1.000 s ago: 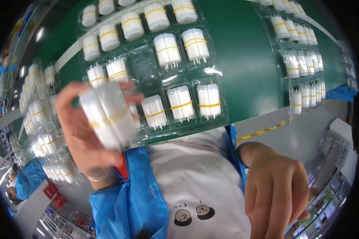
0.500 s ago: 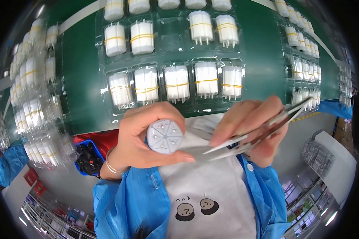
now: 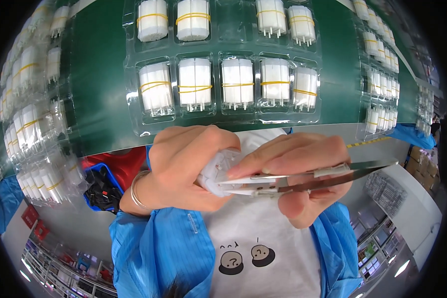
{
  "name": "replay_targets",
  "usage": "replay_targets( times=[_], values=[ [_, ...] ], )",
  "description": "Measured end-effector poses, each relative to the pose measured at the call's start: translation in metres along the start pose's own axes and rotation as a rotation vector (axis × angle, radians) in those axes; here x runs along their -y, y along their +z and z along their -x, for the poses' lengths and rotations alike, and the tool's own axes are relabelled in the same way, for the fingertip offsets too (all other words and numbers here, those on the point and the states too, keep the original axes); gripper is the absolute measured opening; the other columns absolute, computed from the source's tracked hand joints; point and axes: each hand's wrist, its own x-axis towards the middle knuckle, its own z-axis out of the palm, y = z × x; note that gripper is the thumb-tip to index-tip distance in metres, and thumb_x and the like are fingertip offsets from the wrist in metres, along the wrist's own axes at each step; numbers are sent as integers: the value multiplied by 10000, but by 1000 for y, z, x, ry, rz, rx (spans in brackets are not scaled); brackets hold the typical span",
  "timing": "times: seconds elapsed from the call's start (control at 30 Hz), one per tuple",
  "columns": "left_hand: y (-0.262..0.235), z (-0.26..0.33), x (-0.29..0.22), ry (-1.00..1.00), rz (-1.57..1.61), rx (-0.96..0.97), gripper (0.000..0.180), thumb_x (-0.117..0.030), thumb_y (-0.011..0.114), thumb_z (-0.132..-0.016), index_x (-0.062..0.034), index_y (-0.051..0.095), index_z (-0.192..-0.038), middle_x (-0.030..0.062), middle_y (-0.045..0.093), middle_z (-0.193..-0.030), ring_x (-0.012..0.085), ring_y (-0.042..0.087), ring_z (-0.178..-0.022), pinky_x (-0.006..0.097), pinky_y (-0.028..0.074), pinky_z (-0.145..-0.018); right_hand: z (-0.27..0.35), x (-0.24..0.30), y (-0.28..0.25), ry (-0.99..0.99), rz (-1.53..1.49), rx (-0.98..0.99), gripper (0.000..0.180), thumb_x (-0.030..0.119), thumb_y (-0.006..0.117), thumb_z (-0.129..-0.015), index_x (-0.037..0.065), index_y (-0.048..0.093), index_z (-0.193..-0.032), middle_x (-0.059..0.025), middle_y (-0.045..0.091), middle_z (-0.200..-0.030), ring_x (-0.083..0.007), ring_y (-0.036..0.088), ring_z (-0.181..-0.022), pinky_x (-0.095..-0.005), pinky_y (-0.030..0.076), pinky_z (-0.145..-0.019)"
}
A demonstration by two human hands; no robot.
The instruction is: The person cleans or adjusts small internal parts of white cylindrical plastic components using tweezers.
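My left hand (image 3: 184,166) is wrapped round a white cylindrical part (image 3: 212,175), with its segmented end turned toward my right hand. Between the thumb and fingers of my right hand (image 3: 310,159) is a pair of metal tweezers (image 3: 370,169) with pale tips. The tips lie at the part's end face, where my right fingertips also reach. Whether the tips grip one of the small pins there I cannot tell. Both hands are in front of my chest, just off the table's near edge.
On the green table (image 3: 102,74), a clear plastic tray (image 3: 134,107) holds rows of white cylinders with yellow bands. More filled trays stand at the left (image 3: 44,149) and right (image 3: 381,102). A blue bin (image 3: 115,177) of dark items sits below the table at left, beside something red (image 3: 129,161).
The tweezers have moved left, their tips now at the part. My left hand has tilted the part's end face toward my right hand. The view has shifted, so the trays ahead sit higher.
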Motion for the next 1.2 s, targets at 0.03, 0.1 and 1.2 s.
replay_targets(
  times=[0.03, 0.1, 1.2],
  values=[
    [0, 1, 0, -2, 3, -1, 397, -207, 768, -501, 10, 569, -766, 88, 592, -645, 203, 593, -524, 252, 459, -511, 0, 1, 1, 15, -8, -11, 363, 257, 580, -855, -60, 426, -943, -295, 604, -795, -281, 651, -678, -320, 551, -540],
    [1, 2, 1, -17, 6, -20, 401, -211, 769, -504, 14, 564, -765, 90, 591, -644, 203, 593, -523, 250, 461, -512, -2, 1, 1, 31, -17, -21, 361, 261, 572, -859, -59, 426, -942, -292, 606, -790, -282, 653, -683, -320, 551, -539],
    [9, -9, 1, -61, 473, 228, 255, -125, 769, -605, -33, 558, -717, 62, 486, -547, 225, 453, -411, 297, 309, -366, 3, -6, -23, -16, -31, 91, 360, 227, 664, -807, -28, 457, -955, -290, 623, -816, -256, 650, -655, -316, 534, -554]
  ],
)
